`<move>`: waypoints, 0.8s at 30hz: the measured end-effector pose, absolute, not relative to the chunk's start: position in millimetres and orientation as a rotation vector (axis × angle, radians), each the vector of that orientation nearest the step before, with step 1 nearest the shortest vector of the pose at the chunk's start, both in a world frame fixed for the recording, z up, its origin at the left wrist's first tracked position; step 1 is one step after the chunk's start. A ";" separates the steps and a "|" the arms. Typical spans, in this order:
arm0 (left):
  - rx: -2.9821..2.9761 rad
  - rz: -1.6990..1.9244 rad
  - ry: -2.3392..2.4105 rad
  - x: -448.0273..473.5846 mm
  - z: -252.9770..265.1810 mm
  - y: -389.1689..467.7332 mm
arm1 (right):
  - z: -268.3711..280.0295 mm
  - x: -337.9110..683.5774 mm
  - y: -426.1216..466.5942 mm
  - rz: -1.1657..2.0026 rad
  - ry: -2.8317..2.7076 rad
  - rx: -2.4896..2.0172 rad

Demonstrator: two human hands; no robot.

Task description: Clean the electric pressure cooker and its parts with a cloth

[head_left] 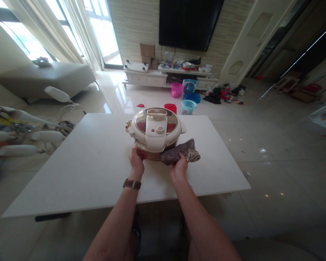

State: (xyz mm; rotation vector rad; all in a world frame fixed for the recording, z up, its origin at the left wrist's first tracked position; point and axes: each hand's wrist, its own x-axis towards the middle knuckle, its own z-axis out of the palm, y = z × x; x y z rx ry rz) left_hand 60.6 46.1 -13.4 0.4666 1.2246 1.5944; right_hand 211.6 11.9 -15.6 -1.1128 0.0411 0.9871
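A cream pressure cooker (156,133) with a see-through lid stands upright on the white table (78,163). Its lid has a central band with a handle, a knob and a small red button. My left hand (137,158), below a brown wristwatch, is at the cooker's front left, thumb up at the rim and fingers curled against the side. A folded grey-brown cloth (176,153) with a pale patterned end is gripped in my right hand (180,166), thumb on top. The cloth lies against the cooker's front right side. The fingers beneath it are hidden.
Beyond the table's far edge, a red basket (170,107) and a light blue basket (189,106) stand on the floor. A white lamp-like fixture with several arms (47,136) is close by on the left. A cluttered TV cabinet (145,78) lines the back wall.
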 end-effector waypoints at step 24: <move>0.807 1.392 1.175 116.2 -12.7 21.5 | -15.2 225.3 29.0 0.927 0.108 -1.245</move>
